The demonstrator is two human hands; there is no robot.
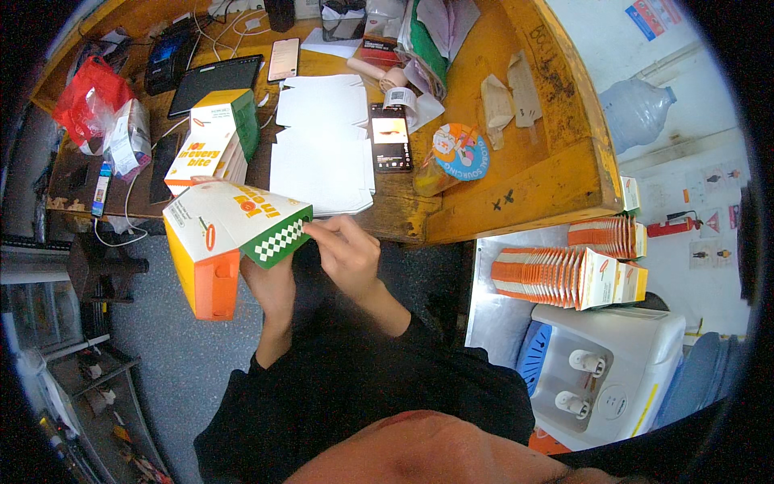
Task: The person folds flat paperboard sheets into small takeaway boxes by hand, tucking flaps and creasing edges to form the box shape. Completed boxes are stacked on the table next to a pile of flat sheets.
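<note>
A printed cardboard food box (222,234), white, orange and green with a checker-pattern flap, is held in front of me just below the edge of the wooden table (516,189). My left hand (270,286) grips the box from underneath. My right hand (347,250) pinches the green checkered flap at the box's right end. A stack of flat white box blanks (322,153) lies on the table right behind my hands. Finished boxes (218,137) of the same print stand stacked on the table to the left.
On the table lie two phones (390,135), a tablet (216,79), a round colourful sticker roll (459,152), tape (398,98) and a red bag (90,93). Folded orange-white boxes (564,274) sit in rows at the right, above a white dispenser (605,371).
</note>
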